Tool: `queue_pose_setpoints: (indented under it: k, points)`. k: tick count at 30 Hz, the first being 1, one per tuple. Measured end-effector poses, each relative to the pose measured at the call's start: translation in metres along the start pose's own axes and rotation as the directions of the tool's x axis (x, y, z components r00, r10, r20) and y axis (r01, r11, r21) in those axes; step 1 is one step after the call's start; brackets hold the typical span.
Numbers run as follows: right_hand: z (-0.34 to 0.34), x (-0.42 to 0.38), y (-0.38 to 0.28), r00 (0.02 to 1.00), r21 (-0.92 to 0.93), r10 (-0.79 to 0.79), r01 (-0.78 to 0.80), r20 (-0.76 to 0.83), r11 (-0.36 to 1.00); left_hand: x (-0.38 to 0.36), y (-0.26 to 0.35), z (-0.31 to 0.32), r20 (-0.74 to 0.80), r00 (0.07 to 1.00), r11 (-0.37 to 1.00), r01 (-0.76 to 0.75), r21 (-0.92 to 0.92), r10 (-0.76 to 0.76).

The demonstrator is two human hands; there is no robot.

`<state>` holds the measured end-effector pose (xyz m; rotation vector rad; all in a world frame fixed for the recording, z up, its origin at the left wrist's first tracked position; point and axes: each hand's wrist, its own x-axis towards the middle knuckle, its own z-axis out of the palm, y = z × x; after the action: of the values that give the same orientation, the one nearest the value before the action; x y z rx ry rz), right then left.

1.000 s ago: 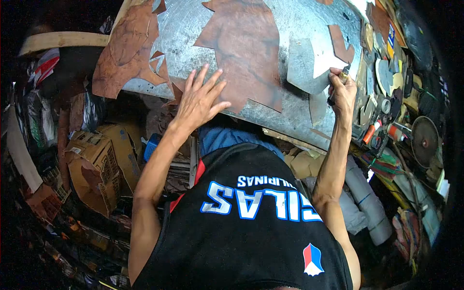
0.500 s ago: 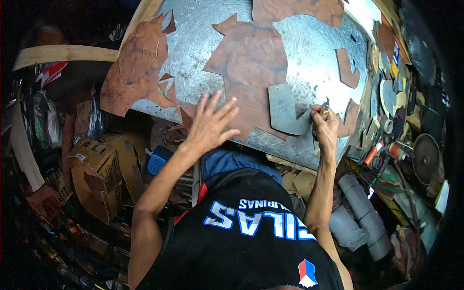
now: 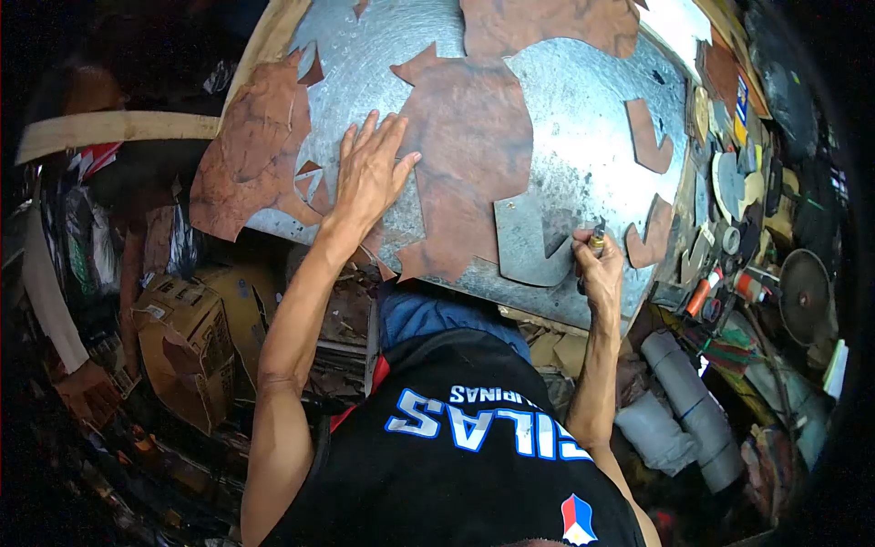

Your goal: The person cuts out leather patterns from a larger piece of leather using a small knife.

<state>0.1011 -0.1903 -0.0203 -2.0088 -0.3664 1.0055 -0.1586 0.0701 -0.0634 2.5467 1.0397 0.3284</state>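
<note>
My left hand [image 3: 372, 173] lies stretched out, fingers spread, on the metal tabletop, its fingertips at the left edge of a large brown leather piece [image 3: 469, 128]. In my right hand [image 3: 600, 273] is a knife [image 3: 597, 240] with a yellow band and a short dark tip pointing away from me. The knife is just right of a grey hooked template [image 3: 529, 251], which overlaps the leather's lower right edge. Two hook-shaped leather pieces lie farther right, an upper one [image 3: 649, 137] and a lower one [image 3: 651, 235].
More brown leather [image 3: 251, 146] hangs over the table's left edge, and another piece [image 3: 551, 23] lies at the far side. Templates, tape rolls and tools crowd the right side near a round dark disc [image 3: 807, 296]. A cardboard box [image 3: 187, 337] stands below left.
My left hand has moved forward and left, to the large leather's left edge. My right hand with the knife has drawn slightly back toward me. The whole view has shifted a little.
</note>
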Motion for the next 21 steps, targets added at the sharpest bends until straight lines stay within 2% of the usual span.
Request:
queue_pose_setpoints:
  k: [5, 7, 9, 11, 13, 15, 17, 21]
  points:
    - [-0.009, -0.005, 0.004, 0.998, -0.066, 0.053, -0.055, -0.032, 0.996, 0.002, -0.003, -0.001, 0.016, 0.997, 0.989, 0.071, -0.131, -0.069]
    - [-0.011, -0.005, 0.004, 0.998, -0.036, 0.051, -0.052, -0.028, 0.998, 0.000, -0.006, 0.001, 0.042, 0.998, 0.989, 0.061, -0.131, -0.056]
    - [-0.015, -0.003, 0.007, 0.998, -0.034, 0.057, -0.058, -0.029, 0.998, -0.002, -0.007, 0.002, 0.040, 0.999, 0.998, 0.024, -0.058, -0.021]
    - [-0.018, 0.002, 0.016, 0.995, 0.052, -0.052, 0.057, -0.086, 0.997, -0.004, -0.008, 0.003, 0.064, 0.998, 0.999, 0.024, -0.027, -0.022]
    - [-0.020, 0.002, 0.005, 0.993, 0.054, -0.010, 0.017, -0.121, 0.998, -0.006, -0.008, 0.003, 0.050, 0.999, 0.999, 0.001, -0.034, 0.001]
    - [-0.022, 0.000, -0.007, 0.968, 0.155, 0.063, -0.026, -0.242, 0.988, -0.006, -0.008, 0.002, 0.057, 0.998, 0.999, 0.015, -0.044, -0.012]
    - [-0.034, 0.007, 0.006, 0.964, 0.085, -0.004, 0.028, -0.265, 0.996, -0.007, -0.007, 0.002, 0.070, 0.997, 0.998, 0.033, -0.061, -0.029]
    - [-0.035, 0.006, 0.006, 0.952, 0.109, -0.001, 0.036, -0.305, 0.993, -0.006, -0.011, 0.004, 0.034, 0.999, 0.998, 0.001, -0.068, 0.001]
